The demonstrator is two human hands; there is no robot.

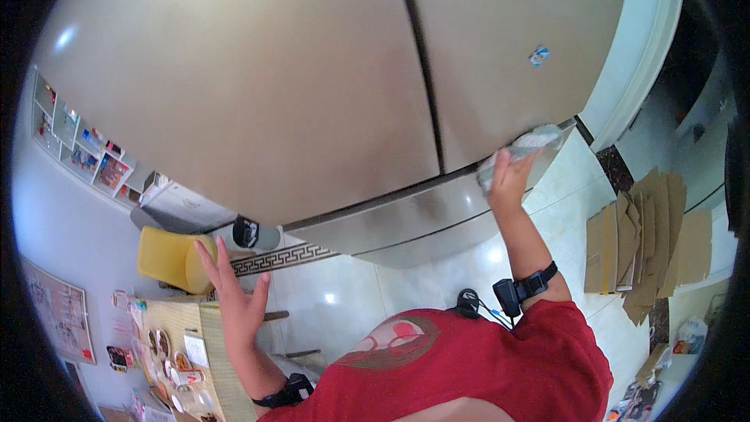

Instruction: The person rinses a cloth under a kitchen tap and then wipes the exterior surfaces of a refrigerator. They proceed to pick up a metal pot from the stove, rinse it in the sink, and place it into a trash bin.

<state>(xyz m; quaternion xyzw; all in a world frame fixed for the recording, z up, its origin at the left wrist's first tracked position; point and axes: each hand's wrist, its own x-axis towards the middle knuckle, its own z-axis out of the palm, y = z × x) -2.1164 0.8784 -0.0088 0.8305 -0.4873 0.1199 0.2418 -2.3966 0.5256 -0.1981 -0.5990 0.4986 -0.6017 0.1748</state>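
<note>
In front of me stands a large beige-gold refrigerator with two upper doors split by a dark vertical gap. Below them runs a drawer front. My right hand holds a grey-white cloth against the lower edge of the right door, near the top of the drawer; part of the cloth hangs left of my wrist and looks slightly blurred. My left hand is raised in the air at the left, fingers spread, holding nothing. A small sticker or magnet is on the right door.
Flattened cardboard boxes lean at the right. To the left are a yellow chair, a bin and a dining table with a checked cloth, bearing dishes and cups. A wall shelf holds small items. Tiled floor lies below.
</note>
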